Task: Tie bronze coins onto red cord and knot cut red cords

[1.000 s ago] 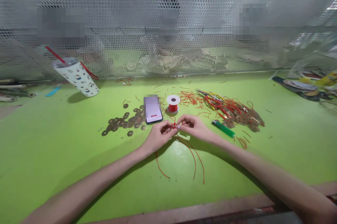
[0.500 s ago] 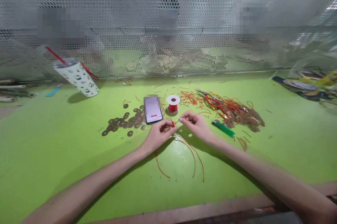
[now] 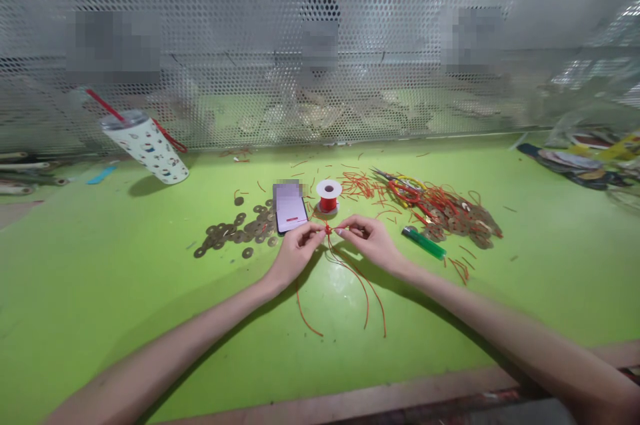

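Between my two hands is a small knot of red cord (image 3: 329,230), with long loose ends trailing down over the green tabletop. My left hand (image 3: 301,246) pinches the cord on the left side of the knot. Thumb and forefinger of my right hand (image 3: 367,240) are closed on a strand at the knot's right. Just beyond my fingers stands a white spool of red cord (image 3: 329,198). A phone (image 3: 291,206) lies behind my left hand. Brass-coloured coins with holes (image 3: 235,230) are scattered to the left.
Right of my right hand lie a green lighter (image 3: 424,243), scissors (image 3: 400,187), red cord scraps (image 3: 359,185) and more holed coins (image 3: 463,222). A patterned tumbler (image 3: 150,145) with a red straw stands far left. A perforated metal screen (image 3: 240,65) rises behind the table.
My hands have drawn slightly closer to the knot. The knot shows more plainly between my fingertips, and the trailing cord ends have shifted a little to the left.
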`<control>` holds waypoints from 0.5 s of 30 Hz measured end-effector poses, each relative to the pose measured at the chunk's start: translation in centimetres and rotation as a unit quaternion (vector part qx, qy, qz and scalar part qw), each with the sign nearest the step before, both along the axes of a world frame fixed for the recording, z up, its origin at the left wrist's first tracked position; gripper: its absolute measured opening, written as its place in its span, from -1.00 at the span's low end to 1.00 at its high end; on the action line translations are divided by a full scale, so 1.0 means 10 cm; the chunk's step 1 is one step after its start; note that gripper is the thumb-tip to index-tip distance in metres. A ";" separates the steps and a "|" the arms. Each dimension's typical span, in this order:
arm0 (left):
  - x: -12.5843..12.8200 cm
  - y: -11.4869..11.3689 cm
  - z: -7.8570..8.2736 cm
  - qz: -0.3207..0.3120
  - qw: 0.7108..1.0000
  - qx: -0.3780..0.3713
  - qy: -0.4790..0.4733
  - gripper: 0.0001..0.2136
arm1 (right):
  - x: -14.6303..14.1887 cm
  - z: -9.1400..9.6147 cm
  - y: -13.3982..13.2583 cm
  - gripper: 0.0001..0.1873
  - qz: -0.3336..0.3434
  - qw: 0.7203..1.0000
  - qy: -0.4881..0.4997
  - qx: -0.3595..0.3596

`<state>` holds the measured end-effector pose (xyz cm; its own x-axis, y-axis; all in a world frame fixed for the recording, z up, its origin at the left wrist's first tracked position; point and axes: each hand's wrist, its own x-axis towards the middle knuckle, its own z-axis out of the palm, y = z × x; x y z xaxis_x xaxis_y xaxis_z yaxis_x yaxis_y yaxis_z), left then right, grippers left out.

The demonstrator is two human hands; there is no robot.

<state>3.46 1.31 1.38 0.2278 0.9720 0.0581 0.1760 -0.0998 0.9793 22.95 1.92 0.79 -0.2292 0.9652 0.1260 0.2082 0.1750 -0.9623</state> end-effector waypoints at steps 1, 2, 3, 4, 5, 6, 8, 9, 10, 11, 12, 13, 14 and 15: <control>0.00 0.00 0.00 0.002 1.000 -0.002 0.000 -0.80 | 0.00 0.00 0.00 -0.68 -0.006 1.000 0.003 0.000; 0.00 0.00 0.00 0.004 1.000 -0.003 -0.001 -0.80 | 0.00 0.00 0.00 -0.68 -0.011 1.000 0.007 -0.001; -0.01 0.00 0.00 0.005 1.000 -0.004 -0.002 -0.80 | 0.00 0.00 0.00 -0.67 -0.015 1.000 0.011 -0.003; -0.01 0.00 0.01 0.007 1.000 -0.006 -0.002 -0.80 | 0.00 0.00 0.01 -0.67 -0.018 1.000 0.016 -0.007; -0.01 0.00 0.01 0.008 1.000 -0.006 -0.003 -0.79 | 0.00 0.00 0.01 -0.67 -0.021 0.999 0.021 -0.013; -0.01 -0.01 0.02 0.010 1.000 -0.007 -0.004 -0.79 | 0.01 0.00 0.02 -0.67 -0.025 0.999 0.027 -0.020; -0.01 -0.01 0.03 0.010 1.000 -0.011 -0.007 -0.78 | 0.02 0.00 0.03 -0.65 -0.038 0.998 0.042 -0.035; -0.02 -0.01 0.04 0.009 1.000 -0.013 -0.011 -0.78 | 0.02 0.00 0.03 -0.64 -0.043 0.997 0.048 -0.041; -0.02 -0.01 0.04 0.008 1.000 -0.017 -0.015 -0.77 | 0.02 0.00 0.03 -0.63 -0.048 0.996 0.052 -0.045; -0.02 -0.01 0.04 0.007 1.000 -0.021 -0.019 -0.77 | 0.02 0.00 0.03 -0.62 -0.049 0.996 0.054 -0.048; -0.02 0.00 0.04 0.007 0.999 -0.025 -0.021 -0.76 | 0.02 0.01 0.02 -0.62 -0.048 0.996 0.054 -0.048; -0.02 0.00 0.04 0.008 0.999 -0.028 -0.022 -0.75 | 0.02 0.01 0.02 -0.61 -0.046 0.997 0.052 -0.046; -0.02 0.00 0.03 0.010 0.999 -0.029 -0.023 -0.75 | 0.02 0.01 0.01 -0.61 -0.043 0.997 0.050 -0.042; -0.02 0.01 0.03 0.011 0.999 -0.028 -0.022 -0.74 | 0.01 0.01 0.01 -0.61 -0.041 0.997 0.048 -0.038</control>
